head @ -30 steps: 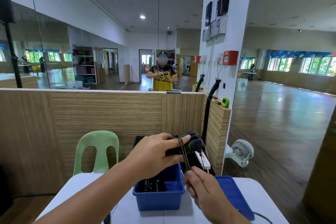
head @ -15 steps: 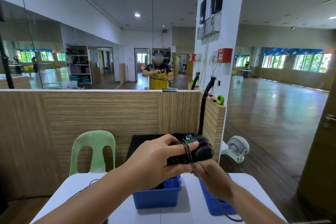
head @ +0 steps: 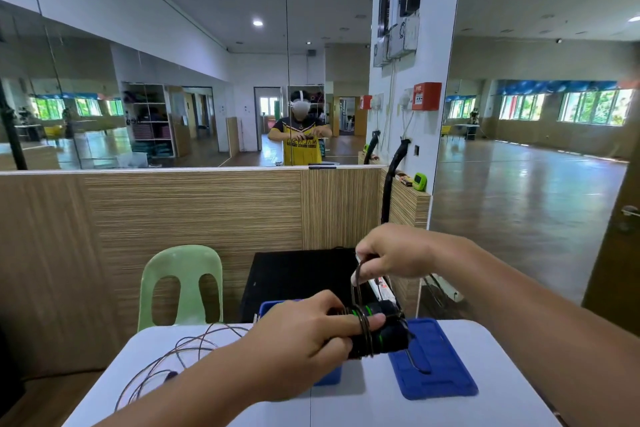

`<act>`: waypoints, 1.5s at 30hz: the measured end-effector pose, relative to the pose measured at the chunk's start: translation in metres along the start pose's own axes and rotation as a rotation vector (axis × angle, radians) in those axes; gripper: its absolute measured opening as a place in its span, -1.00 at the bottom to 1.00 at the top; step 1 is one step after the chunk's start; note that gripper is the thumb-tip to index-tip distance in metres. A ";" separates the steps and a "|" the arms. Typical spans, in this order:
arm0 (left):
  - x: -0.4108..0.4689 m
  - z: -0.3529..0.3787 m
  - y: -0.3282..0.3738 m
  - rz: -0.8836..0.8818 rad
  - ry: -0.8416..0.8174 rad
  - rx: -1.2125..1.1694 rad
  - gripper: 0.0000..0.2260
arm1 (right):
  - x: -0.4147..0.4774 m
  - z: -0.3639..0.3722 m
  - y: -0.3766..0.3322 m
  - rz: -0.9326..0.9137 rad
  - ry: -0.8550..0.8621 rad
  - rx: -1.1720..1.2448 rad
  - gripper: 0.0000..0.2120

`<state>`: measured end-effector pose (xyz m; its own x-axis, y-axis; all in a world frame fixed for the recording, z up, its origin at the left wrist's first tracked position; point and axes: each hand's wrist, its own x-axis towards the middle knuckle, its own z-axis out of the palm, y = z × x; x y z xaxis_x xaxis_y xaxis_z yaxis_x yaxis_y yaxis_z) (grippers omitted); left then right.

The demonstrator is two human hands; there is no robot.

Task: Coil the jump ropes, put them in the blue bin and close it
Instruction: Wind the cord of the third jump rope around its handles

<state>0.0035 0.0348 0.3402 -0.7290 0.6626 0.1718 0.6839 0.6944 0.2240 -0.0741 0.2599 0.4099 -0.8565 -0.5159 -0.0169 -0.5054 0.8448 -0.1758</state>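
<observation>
Left hand (head: pixel 301 340) gripped the paired black jump rope handles (head: pixel 386 336), fingers curled round them, index finger laid over the wraps. Right hand (head: pixel 391 253) was raised above them, fingertips pinching a loop of the thin cord (head: pixel 358 284) and drawing it upward. The bundle was held in the air just above the blue bin (head: pixel 273 305), which was mostly hidden behind the left hand.

Handling, as a judgement: the rope looked light. The handles were rigid and probably padded, so the best place to hold. The cord looked thin, wiry and springy, likely to unwind unless kept taut and pinned by a finger. More loose cord (head: pixel 180 354) lay in tangled loops on the left of the table; same rope or another, could not tell.

Surface: a smooth white table (head: pixel 346 406), so cord would slide easily. The blue lid (head: pixel 436 360) lay flat just right of the bin, with a short cord end across it. Room: a green plastic chair (head: pixel 180 281) and a black box (head: pixel 298 274) stood behind the table, then a wood-grain partition (head: pixel 194 204), wall mirrors above, and open wooden floor to the right.
</observation>
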 end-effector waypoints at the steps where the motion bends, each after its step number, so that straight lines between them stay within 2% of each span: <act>1: 0.001 0.002 0.000 -0.005 -0.003 0.013 -0.57 | 0.000 -0.002 -0.004 -0.005 0.014 0.000 -0.57; 6: 0.003 0.009 -0.006 -0.041 -0.039 0.051 -0.56 | -0.004 -0.001 -0.025 -0.049 0.055 -0.019 -0.74; 8: 0.006 0.010 -0.009 -0.062 -0.045 0.052 -0.57 | -0.006 0.002 -0.033 -0.061 0.059 -0.008 -0.74; 12: 0.012 0.013 -0.012 -0.113 -0.058 0.086 -0.58 | -0.011 0.003 -0.045 -0.058 0.045 0.168 -0.58; 18: 0.011 0.013 -0.019 -0.121 0.002 0.010 -0.58 | -0.027 -0.002 -0.043 -0.011 0.059 0.539 -0.72; 21: 0.009 0.012 -0.026 -0.141 0.033 -0.036 -0.60 | -0.036 -0.001 -0.036 0.010 0.033 0.624 -0.75; 30: 0.013 0.015 -0.032 -0.189 0.086 -0.048 -0.62 | -0.042 0.008 -0.021 0.011 -0.023 0.602 -0.80; 36: 0.014 0.018 -0.029 -0.179 0.093 -0.074 -0.59 | -0.039 0.010 -0.017 0.019 0.068 0.667 -0.77; 39: 0.013 0.019 -0.028 -0.168 0.088 -0.055 -0.48 | -0.038 0.012 -0.017 0.005 0.107 0.688 -0.75; 42: 0.013 0.020 -0.028 -0.138 0.114 -0.051 -0.45 | -0.034 0.015 -0.015 0.020 0.157 0.735 -0.73; 45: 0.013 0.021 -0.029 -0.098 0.176 -0.051 -0.47 | -0.029 0.017 -0.006 0.060 0.271 0.660 -0.71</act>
<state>-0.0250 0.0287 0.3159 -0.7892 0.5296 0.3110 0.6099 0.7353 0.2955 -0.0441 0.2676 0.3944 -0.9201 -0.3456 0.1844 -0.3607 0.5640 -0.7428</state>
